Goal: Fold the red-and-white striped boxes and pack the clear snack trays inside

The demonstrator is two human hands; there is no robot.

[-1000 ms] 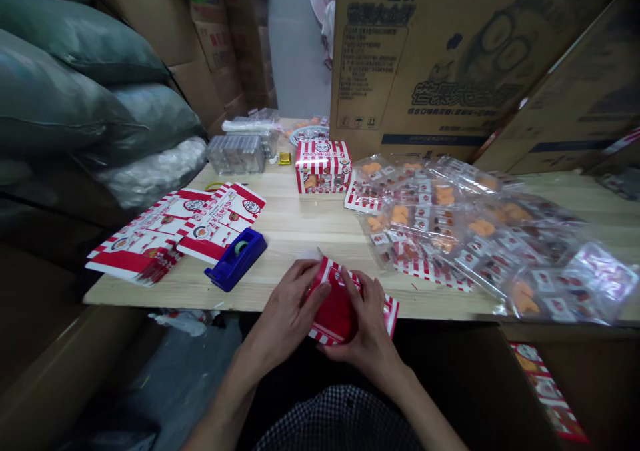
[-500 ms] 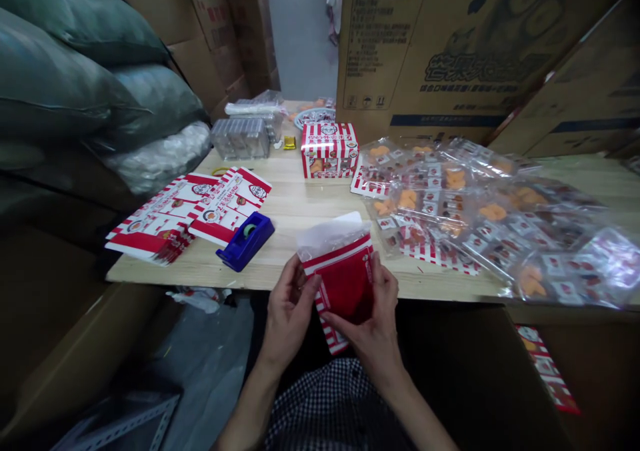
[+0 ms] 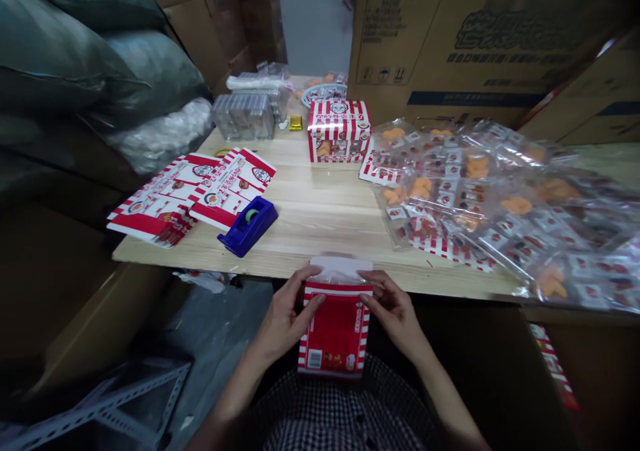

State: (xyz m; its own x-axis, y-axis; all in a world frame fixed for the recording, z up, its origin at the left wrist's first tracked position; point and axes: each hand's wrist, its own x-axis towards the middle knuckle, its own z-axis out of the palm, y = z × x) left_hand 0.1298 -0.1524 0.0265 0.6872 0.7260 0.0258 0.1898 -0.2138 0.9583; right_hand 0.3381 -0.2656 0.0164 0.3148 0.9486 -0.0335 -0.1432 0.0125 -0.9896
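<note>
- The red-and-white striped packet (image 3: 336, 331) stands upright just off the near edge of the counter (image 3: 320, 204), over the person's checked lap, its white flap (image 3: 341, 270) pointing away from them.
- The left hand (image 3: 287, 311) grips the packet's left side, thumb laid across the front.
- The right hand (image 3: 395, 299) pinches the top right corner, fingers curved and light.
- Holding both upper corners level keeps the packet square and the flap straight.
- A blue tape dispenser (image 3: 249, 226) sits near the flat striped cartons (image 3: 193, 194), within easy reach of the left hand.
- Clear bags of orange snacks (image 3: 475, 191) lie spread across the right of the counter.
</note>
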